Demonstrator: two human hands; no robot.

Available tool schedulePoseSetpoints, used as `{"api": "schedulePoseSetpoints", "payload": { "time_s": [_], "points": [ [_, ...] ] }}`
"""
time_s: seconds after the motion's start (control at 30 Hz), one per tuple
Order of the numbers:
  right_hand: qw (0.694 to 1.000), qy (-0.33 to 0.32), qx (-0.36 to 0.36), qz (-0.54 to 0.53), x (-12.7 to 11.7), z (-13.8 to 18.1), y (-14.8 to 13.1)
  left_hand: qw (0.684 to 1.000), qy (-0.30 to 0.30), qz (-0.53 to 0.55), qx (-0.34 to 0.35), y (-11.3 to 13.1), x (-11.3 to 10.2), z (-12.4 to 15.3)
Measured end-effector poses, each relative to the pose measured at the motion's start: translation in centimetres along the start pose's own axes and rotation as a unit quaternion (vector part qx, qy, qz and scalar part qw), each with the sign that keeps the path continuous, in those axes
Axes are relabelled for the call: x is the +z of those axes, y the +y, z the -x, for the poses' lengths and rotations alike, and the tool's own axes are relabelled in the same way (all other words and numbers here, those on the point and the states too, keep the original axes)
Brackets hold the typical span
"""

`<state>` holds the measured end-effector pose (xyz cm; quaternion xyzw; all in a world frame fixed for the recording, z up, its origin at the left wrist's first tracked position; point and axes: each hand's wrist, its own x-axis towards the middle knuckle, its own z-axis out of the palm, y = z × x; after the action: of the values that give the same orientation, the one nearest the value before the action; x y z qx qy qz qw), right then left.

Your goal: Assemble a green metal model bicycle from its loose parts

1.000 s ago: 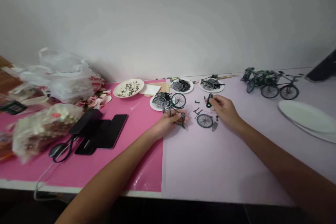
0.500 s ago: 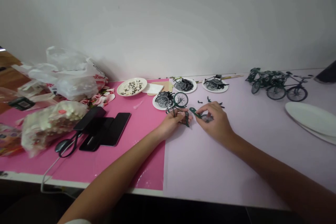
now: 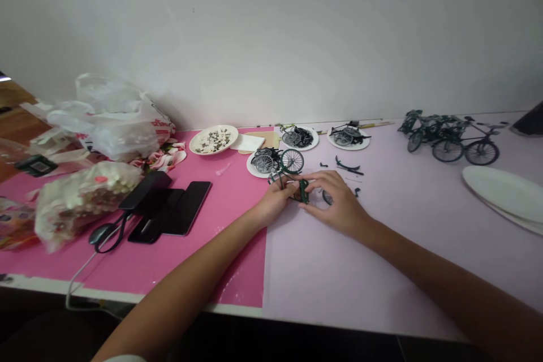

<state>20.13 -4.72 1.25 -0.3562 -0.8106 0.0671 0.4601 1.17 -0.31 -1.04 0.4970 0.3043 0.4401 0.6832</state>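
My left hand is closed around a partly assembled miniature bicycle, its one fitted wheel pointing away from me. My right hand pinches a small dark green chain guard against the bicycle's near end; the fingertips partly hide the contact. Partly behind the right fingers, a loose spoked wheel lies on the table. Beyond that hand are a curved green mudguard-like piece and a tiny dark part. Another small dark part is beside the right hand.
Along the wall stand plates of bicycle parts and a bowl of small pieces. Several finished miniature bicycles and stacked white plates are at right. Phones, a cabled black device and plastic bags occupy the left.
My right hand has moved left, bringing the green chain guard against the bicycle. My left hand stays nearly still. More loose parts are uncovered behind the right hand.
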Motion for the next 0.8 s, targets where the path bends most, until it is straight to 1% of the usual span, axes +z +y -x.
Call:
{"api": "schedulePoseSetpoints", "payload": {
  "time_s": [0.17, 0.33, 0.5, 0.67, 0.8],
  "points": [
    [0.999, -0.033, 0.011, -0.014, -0.2, 0.1, 0.2, 1.0, 0.003, -0.004, -0.002, 0.2, 0.0, 0.2],
    [0.998, -0.037, 0.041, -0.033, -0.1, 0.3, 0.1, 1.0, -0.015, 0.017, -0.018, 0.8, 0.4, 0.3],
    [0.995, -0.054, 0.076, -0.034, -0.3, 0.4, -0.3, 0.999, -0.011, 0.027, -0.032, 1.3, 0.7, 0.4],
    [0.995, -0.059, 0.076, -0.029, -0.2, 0.4, -0.1, 0.999, -0.005, 0.037, -0.039, 1.6, 0.9, 0.5],
    [0.997, -0.053, 0.053, -0.026, -0.1, 0.4, 0.1, 0.998, -0.014, 0.046, -0.044, 1.9, 1.0, 0.6]
  ]
}}
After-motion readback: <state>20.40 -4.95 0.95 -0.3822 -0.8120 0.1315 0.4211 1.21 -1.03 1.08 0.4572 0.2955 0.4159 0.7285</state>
